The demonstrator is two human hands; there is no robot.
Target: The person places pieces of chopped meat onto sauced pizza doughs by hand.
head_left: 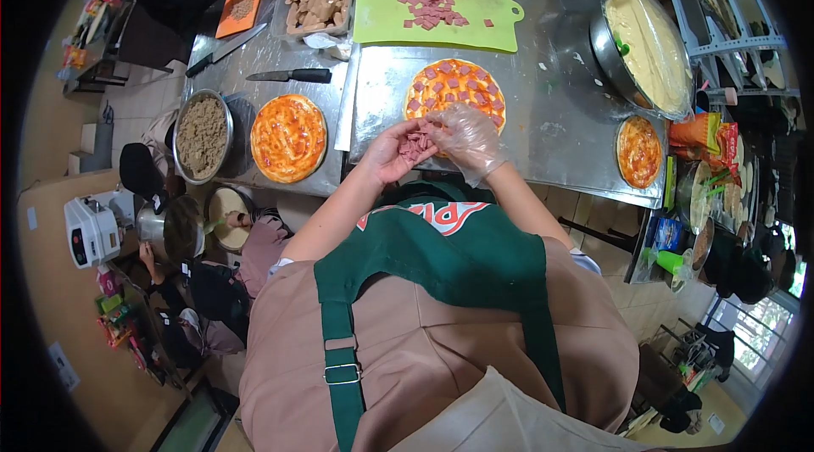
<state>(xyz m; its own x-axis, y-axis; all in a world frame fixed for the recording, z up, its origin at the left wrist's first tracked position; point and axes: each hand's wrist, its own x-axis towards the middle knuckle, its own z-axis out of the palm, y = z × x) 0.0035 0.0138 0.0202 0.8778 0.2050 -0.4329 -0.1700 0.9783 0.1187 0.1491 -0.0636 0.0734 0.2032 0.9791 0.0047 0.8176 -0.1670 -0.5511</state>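
Round, orange-red and dotted with pink squares, the pizza (455, 89) lies on the bench (551, 70) beyond the left hand (395, 152), curled round meat pieces (415, 146), and the bent-fingered right hand (468, 142), grip unclear.

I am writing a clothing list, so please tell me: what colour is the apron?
The apron is dark green, best seen in the head view.

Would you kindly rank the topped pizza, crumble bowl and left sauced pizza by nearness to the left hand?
1. Topped pizza, just beyond the left hand.
2. Sauced pizza, left of the hand.
3. Crumble bowl, further left.
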